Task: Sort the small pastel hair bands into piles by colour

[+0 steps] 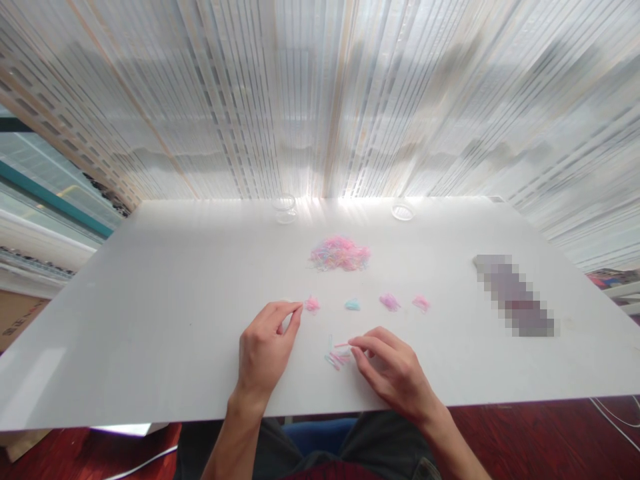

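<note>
Small pastel pieces that look like thin elastic bands lie on the white table in piles. My left hand (265,343) is pinched shut, its fingertips at the left edge of a bright pink pile (313,304); anything between them is too small to make out. My right hand (390,363) is over a loose mixed group of bands (338,361). A pink band (341,345) sticks out from its thumb and index fingertips, which are close together. Further right lie a light blue pile (353,305), a purple pile (389,302) and a pale pink pile (421,303).
A large mixed heap of bands (340,254) lies beyond the small piles. Near the back edge of the white table (150,320) are a clear round container (285,210) and a clear round lid (403,212). A blurred-out object (515,297) lies on the right. Pale striped curtain hangs behind.
</note>
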Demonstrator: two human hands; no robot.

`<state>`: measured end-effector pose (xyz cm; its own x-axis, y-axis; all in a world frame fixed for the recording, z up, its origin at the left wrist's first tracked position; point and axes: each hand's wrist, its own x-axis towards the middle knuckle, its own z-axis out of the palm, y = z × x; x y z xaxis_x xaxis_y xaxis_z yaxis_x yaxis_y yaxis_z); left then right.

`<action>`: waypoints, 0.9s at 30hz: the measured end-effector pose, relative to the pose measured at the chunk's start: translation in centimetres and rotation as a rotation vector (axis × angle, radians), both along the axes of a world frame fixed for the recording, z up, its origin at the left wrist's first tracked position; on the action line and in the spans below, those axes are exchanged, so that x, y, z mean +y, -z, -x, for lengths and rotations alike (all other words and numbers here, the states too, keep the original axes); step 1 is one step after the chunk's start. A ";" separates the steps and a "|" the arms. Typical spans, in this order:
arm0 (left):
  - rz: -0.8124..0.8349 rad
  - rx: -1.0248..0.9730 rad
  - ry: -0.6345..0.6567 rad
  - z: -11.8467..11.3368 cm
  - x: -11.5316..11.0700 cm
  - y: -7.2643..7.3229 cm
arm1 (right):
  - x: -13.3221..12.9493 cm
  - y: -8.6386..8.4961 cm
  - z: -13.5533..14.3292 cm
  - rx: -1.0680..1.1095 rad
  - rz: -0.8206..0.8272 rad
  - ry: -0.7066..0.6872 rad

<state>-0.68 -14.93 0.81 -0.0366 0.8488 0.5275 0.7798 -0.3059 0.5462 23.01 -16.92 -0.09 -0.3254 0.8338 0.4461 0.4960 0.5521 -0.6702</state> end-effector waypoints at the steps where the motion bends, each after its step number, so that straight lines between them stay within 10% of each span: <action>1: 0.004 0.010 -0.012 -0.2 0.2 0.1 | 0.0 0.0 0.0 0.002 0.002 0.004; 27: 0.017 0.070 -0.060 -0.7 0.7 0.9 | 0.0 0.0 -0.2 0.011 0.018 0.014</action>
<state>0.01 -14.25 -0.04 -0.0510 0.8549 0.5163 0.8326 -0.2491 0.4946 23.21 -16.97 -0.06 -0.3089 0.8460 0.4345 0.4957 0.5331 -0.6856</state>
